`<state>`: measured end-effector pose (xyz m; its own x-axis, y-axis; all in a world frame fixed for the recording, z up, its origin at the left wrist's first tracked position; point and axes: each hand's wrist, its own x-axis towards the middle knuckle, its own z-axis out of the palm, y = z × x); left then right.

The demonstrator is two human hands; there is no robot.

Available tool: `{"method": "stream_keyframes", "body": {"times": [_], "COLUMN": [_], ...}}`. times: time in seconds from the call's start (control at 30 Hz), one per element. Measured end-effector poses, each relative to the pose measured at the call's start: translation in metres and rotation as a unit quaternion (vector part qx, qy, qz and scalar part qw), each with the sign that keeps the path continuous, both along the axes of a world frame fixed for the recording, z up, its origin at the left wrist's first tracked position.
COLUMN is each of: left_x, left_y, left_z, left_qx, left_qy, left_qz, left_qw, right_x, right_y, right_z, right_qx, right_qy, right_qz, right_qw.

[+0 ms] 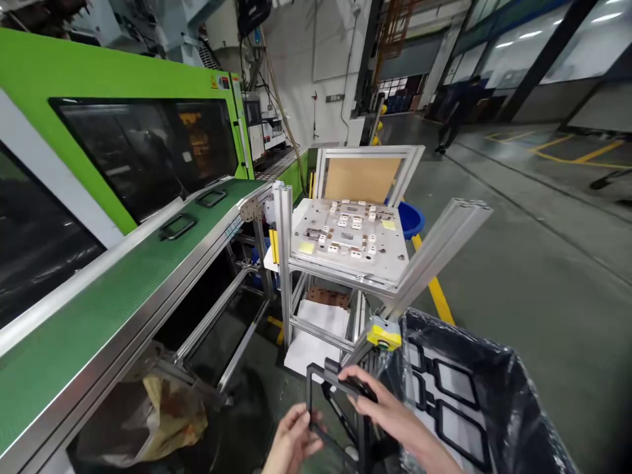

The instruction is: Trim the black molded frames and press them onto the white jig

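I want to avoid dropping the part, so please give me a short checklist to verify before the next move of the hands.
1. Left hand has a grip on the black rectangular plastic frame, lower edge: ok.
2. Right hand has a grip on the frame's top edge: ok.
3. Box lined with black plastic film is open beside the hands: ok.
4. Similar black frames already lie flat inside the box: ok.
5. Grey fixture plate with white blocks is free of a frame: cannot tell.
6. Two black frames lie on the green conveyor belt: ok.
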<state>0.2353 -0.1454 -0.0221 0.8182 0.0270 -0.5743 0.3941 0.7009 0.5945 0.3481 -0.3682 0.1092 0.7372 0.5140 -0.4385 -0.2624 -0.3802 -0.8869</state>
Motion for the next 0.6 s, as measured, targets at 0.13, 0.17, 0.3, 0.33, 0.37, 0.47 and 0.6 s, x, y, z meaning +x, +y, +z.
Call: {"method": "stream_keyframes", "body": {"times": [0.13,0.17,0.3,0.33,0.37,0.47,0.6], "left_x": [-0.017,-0.021,-0.032,-0.032,-0.033,-0.029,-0.012], "left_y": [0.071,0.085,0.12,0.125,0.128,0.129,0.12], "left_z": [0.027,0.032,0.04,0.04,0.041,0.042,0.041], "left_qx": [0.041,0.048,0.068,0.072,0.076,0.086,0.07], "left_qy": [-0.049,-0.054,-0.043,-0.035,-0.029,-0.019,0.008], "left_qz": [0.062,0.083,0.161,0.179,0.197,0.241,0.266], "left_qw": [0.996,0.994,0.984,0.981,0.977,0.967,0.961], "right_x": [0.013,0.019,0.071,0.093,0.119,0.21,0.309], "right_y": [0.056,0.061,0.06,0.057,0.054,0.048,0.049], "right_z": [0.035,0.045,0.092,0.103,0.113,0.126,0.106], "right_qx": [-0.076,-0.097,-0.164,-0.178,-0.193,-0.262,-0.325], "right_qy": [-0.126,-0.157,-0.311,-0.371,-0.438,-0.611,-0.635], "right_qz": [0.0,-0.008,-0.061,-0.077,-0.088,-0.059,-0.005], "right_qw": [0.989,0.983,0.934,0.908,0.874,0.745,0.701]}}
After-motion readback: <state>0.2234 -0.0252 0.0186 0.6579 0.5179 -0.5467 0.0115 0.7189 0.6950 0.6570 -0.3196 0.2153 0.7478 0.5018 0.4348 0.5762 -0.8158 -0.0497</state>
